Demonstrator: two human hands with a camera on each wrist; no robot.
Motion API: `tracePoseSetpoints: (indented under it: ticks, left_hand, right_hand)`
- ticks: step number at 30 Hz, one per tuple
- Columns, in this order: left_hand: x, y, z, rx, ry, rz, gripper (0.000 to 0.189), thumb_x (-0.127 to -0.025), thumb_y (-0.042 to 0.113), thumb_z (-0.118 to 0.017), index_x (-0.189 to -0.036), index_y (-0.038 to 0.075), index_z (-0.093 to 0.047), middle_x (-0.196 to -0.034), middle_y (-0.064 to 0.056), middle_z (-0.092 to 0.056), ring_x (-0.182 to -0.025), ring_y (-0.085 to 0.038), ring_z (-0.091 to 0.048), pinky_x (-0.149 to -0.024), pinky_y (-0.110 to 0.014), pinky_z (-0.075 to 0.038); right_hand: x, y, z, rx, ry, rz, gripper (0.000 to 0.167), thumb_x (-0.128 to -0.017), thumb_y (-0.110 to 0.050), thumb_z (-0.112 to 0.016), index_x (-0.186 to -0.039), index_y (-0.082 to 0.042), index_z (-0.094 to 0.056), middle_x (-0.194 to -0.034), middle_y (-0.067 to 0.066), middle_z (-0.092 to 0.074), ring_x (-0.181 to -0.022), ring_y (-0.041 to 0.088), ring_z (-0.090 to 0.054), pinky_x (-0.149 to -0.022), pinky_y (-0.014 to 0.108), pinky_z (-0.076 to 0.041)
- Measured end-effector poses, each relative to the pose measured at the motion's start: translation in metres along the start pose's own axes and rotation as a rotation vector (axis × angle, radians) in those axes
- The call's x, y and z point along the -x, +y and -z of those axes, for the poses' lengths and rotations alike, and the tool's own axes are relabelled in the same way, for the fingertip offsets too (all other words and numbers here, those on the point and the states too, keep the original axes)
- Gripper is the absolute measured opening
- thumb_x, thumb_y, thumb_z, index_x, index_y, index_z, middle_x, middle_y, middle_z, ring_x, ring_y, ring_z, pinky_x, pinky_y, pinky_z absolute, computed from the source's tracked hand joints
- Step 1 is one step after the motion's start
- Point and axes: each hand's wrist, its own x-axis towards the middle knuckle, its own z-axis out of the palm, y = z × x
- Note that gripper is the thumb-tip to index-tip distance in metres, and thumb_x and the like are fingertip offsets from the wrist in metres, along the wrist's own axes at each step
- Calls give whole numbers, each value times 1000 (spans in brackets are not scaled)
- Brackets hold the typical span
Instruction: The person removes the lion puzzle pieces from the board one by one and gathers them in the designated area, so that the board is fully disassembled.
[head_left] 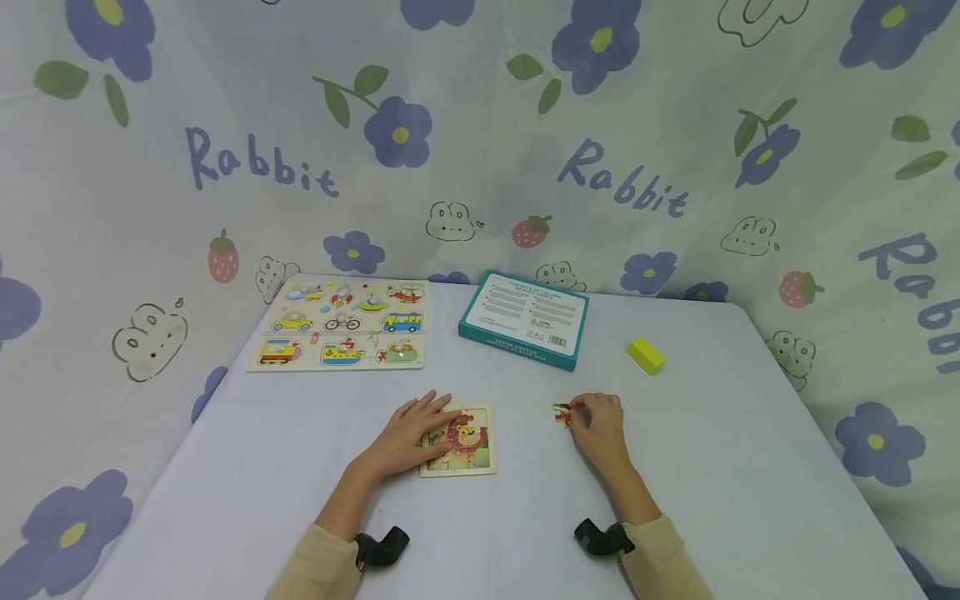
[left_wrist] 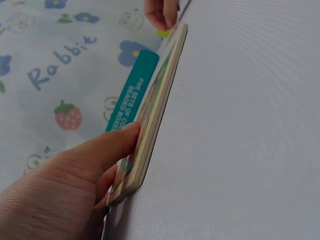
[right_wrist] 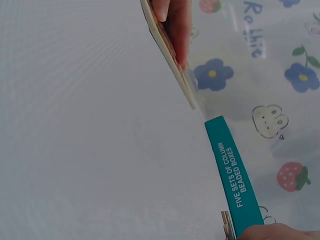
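A square wooden lion puzzle lies on the white table, with a brown lion on a green ground inside a pale frame. Across its left side rests my left hand, fingers stretched over the picture and covering part of it. The left wrist view shows the thumb on top of the puzzle's edge. To the right, my right hand pinches a small puzzle piece between thumb and fingertips, apart from the frame. In the right wrist view that piece appears edge-on, partly cut off at the bottom.
A vehicle peg puzzle board lies at the back left. The teal and white box lies at the back middle, behind the lion puzzle. A yellow block sits right of the box. Patterned cloth hangs behind the table.
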Motion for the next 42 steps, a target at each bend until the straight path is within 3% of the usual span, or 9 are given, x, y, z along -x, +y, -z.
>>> tracePoseSetpoints:
  ticks: [8,17,27,42]
  left_hand:
    - [1,0,0,6,10,-8,59,-87,43,-58,-138,17,-44,-147,-4,-30,-138,-26,-15,-109,-49,-13]
    - [2,0,0,5,23,-14,59,-86,42,-59,-137,15,-45,-147,-5,-31,-137,-28,-17,-108,-50,-15]
    - [1,0,1,19,8,47,60,-86,42,-60,-138,17,-43,-148,0,-30,-138,-22,-14,-110,-44,-11]
    - [0,1,0,47,21,47,62,-85,42,-61,-138,15,-43,-148,-2,-30,-138,-22,-15,-110,-45,-11]
  right_hand:
    - [3,0,-3,-23,-15,12,15,-73,7,-65,-82,-4,-65,-87,11,-60,-90,27,-44,-78,38,-35]
    - [6,-13,-9,-37,1,134,19,-71,13,-63,-79,-4,-66,-84,7,-58,-85,24,-45,-73,35,-39]
    - [14,-32,-22,-62,-125,185,23,-71,12,-63,-80,-9,-64,-87,0,-55,-89,15,-44,-76,33,-44]
    - [15,-57,-32,-57,-244,221,21,-77,1,-62,-92,-13,-65,-96,-2,-58,-95,15,-47,-81,35,-44]
